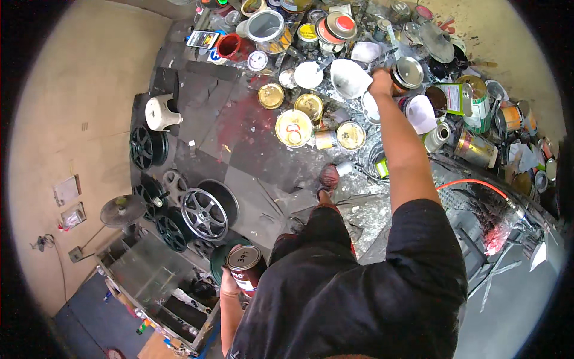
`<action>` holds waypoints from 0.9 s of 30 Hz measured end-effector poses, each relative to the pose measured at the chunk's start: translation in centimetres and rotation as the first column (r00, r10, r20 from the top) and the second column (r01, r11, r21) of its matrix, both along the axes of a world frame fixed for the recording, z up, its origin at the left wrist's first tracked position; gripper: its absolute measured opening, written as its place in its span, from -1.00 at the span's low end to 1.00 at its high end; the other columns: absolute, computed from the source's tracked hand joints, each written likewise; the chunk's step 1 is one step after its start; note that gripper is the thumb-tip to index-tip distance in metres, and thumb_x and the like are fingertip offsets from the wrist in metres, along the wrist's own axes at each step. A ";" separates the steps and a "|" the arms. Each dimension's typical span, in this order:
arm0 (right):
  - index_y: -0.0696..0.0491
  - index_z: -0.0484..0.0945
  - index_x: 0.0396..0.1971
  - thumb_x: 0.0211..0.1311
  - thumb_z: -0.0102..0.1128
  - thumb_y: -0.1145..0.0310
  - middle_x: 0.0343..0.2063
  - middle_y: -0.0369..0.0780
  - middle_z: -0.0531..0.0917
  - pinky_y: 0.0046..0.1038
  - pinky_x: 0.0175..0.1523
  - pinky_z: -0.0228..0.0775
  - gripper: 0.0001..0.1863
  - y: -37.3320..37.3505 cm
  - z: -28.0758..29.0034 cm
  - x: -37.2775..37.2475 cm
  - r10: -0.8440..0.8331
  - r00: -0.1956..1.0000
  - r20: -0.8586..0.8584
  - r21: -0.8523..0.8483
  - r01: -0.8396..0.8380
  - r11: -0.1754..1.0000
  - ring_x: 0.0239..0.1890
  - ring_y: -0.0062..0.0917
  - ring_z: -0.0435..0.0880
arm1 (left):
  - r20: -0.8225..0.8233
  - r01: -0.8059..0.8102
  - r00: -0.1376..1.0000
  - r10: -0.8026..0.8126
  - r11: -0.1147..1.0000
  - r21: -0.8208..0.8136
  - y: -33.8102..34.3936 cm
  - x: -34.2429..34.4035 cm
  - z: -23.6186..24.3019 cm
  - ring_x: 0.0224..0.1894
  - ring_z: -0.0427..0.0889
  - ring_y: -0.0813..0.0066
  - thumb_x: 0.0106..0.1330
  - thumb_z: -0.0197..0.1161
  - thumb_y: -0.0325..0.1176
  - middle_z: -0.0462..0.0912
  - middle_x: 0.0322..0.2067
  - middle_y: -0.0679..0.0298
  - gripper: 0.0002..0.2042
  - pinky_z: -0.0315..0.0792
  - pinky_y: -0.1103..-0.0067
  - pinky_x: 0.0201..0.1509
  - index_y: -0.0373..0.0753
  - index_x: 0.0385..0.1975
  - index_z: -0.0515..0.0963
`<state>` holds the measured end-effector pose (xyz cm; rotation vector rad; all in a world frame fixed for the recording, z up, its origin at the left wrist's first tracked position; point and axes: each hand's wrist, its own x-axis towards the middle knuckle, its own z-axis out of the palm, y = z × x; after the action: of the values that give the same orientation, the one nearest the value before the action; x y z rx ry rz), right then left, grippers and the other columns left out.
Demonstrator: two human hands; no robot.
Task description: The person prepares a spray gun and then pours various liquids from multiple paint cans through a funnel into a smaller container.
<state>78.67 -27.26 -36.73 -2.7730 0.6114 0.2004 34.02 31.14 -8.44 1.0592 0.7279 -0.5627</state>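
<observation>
My left hand (229, 285) is wrapped round the side of a dark red paint can (246, 261) with a grey lid, held low beside my body. Behind that can a dark green round rim (221, 261) shows in part. Stretched far forward, my right hand (381, 83) is closed against the left side of a dark paint can (409, 73) with a silver top; its fingertips are partly hidden. Just left of this hand lies a white paper cone (350, 78). A white round lid (371, 107) is partly covered by my right forearm.
Several opened tins, among them a yellow-rimmed tin (293, 128), crowd the stained work surface. A red cup (234, 46) and a phone (202, 39) are at the far left. Wheel rims (204, 214) and a white stool (162, 113) stand left; an orange hose (478, 182) curves right.
</observation>
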 end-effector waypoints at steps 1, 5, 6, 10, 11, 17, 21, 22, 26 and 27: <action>0.09 0.67 -0.20 0.15 0.25 0.39 -0.22 0.01 0.72 -0.14 0.06 0.55 -0.78 0.2 0.3 -0.3 -0.045 0.990 0.133 0.094 0.033 0.995 -0.02 -0.07 0.69 | 0.014 0.006 1.000 -0.005 1.000 -0.013 0.1 -0.1 -0.3 0.31 0.43 0.20 0.25 0.02 0.44 0.41 0.31 0.10 -0.03 0.31 0.25 0.41 -0.25 0.45 0.15; 0.10 0.66 -0.25 0.16 0.25 0.37 -0.28 0.01 0.72 -0.13 -0.02 0.53 -0.81 0.3 1.7 -0.8 -0.173 0.935 0.310 0.224 0.105 0.969 -0.13 -0.04 0.70 | -0.056 0.001 0.998 -0.002 1.000 -0.018 1.6 0.2 -1.5 0.32 0.43 0.18 0.26 0.05 0.42 0.41 0.32 0.08 -0.04 0.31 0.25 0.40 -0.27 0.45 0.14; 0.10 0.67 -0.26 0.16 0.27 0.36 -0.29 0.01 0.72 -0.13 -0.04 0.52 -0.81 0.4 2.0 -1.0 -0.190 0.900 0.394 0.255 0.091 0.963 -0.17 -0.05 0.70 | -0.054 0.006 0.999 -0.007 1.000 -0.018 1.6 0.5 -1.4 0.32 0.43 0.18 0.26 0.05 0.42 0.41 0.32 0.08 -0.04 0.31 0.25 0.40 -0.27 0.45 0.14; 0.09 0.71 -0.28 0.15 0.31 0.30 -0.33 -0.01 0.72 -0.14 -0.06 0.52 -0.79 1.4 3.7 -2.4 -0.254 0.786 0.564 0.335 0.064 0.940 -0.26 -0.09 0.69 | 0.028 0.116 0.993 -0.114 0.991 -0.072 1.5 2.4 -1.3 0.30 0.46 0.10 0.23 0.07 0.44 0.42 0.31 0.03 -0.04 0.34 0.11 0.38 -0.22 0.44 0.18; 0.09 0.71 -0.28 0.15 0.31 0.30 -0.33 -0.01 0.72 -0.14 -0.06 0.52 -0.79 1.6 4.3 -3.0 -0.259 0.783 0.565 0.334 0.069 0.940 -0.26 -0.09 0.69 | 0.023 0.121 0.992 -0.120 0.992 -0.043 1.8 2.5 -1.4 0.31 0.44 0.15 0.24 0.07 0.44 0.41 0.31 0.06 -0.04 0.33 0.16 0.39 -0.25 0.43 0.18; 0.13 0.72 -0.24 0.15 0.34 0.34 -0.31 -0.05 0.73 -0.25 -0.13 0.56 -0.78 2.3 7.8 -7.4 -0.433 0.700 0.568 0.420 0.206 0.884 -0.32 -0.22 0.72 | 0.126 0.158 0.980 -0.157 0.987 -0.004 2.6 5.9 -1.3 0.29 0.45 0.23 0.16 0.22 0.42 0.43 0.28 0.12 0.01 0.35 0.26 0.38 -0.25 0.43 0.18; 0.19 0.68 -0.24 0.24 0.26 0.38 -0.35 -0.09 0.70 -0.32 -0.19 0.54 -0.80 2.3 11.2 -11.1 -0.518 0.532 0.670 0.463 0.245 0.852 -0.36 -0.34 0.70 | 0.210 0.336 0.914 -0.346 0.938 0.085 4.2 10.3 -0.9 0.31 0.43 0.18 0.02 0.15 0.58 0.43 0.28 0.09 0.13 0.38 0.21 0.37 -0.24 0.43 0.17; 0.19 0.68 -0.24 0.24 0.26 0.38 -0.35 -0.09 0.70 -0.32 -0.19 0.54 -0.80 2.5 12.3 -11.8 -0.517 0.524 0.676 0.453 0.258 0.853 -0.36 -0.34 0.70 | 0.223 0.338 0.918 -0.329 0.941 -0.003 4.8 12.0 -1.0 0.31 0.44 0.15 0.08 0.03 0.61 0.43 0.29 0.05 0.10 0.37 0.20 0.38 -0.28 0.39 0.25; 0.23 0.55 -0.16 0.35 0.13 0.36 -0.42 -0.18 0.63 -0.44 -0.23 0.49 -0.77 6.9 19.0 -14.9 -0.637 0.513 0.576 0.692 0.110 0.714 -0.39 -0.50 0.59 | 0.127 0.330 0.941 -0.314 0.935 -0.131 9.4 16.9 -4.1 0.31 0.45 0.13 0.30 -0.21 0.52 0.47 0.27 0.00 0.02 0.31 0.26 0.41 -0.45 0.35 0.27; 0.22 0.55 -0.15 0.38 0.09 0.35 -0.43 -0.20 0.62 -0.46 -0.26 0.46 -0.76 8.8 20.3 -15.7 -0.583 0.532 0.615 0.651 0.075 0.755 -0.40 -0.54 0.58 | 0.091 0.357 0.930 -0.357 0.934 0.013 8.2 19.5 -3.7 0.31 0.45 0.14 0.40 -0.24 0.41 0.47 0.26 0.01 -0.08 0.30 0.28 0.41 -0.45 0.34 0.29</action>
<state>62.93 -18.44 -16.44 -1.7905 0.6808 -0.8095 53.56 39.37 -12.19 1.2155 0.4522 -0.8211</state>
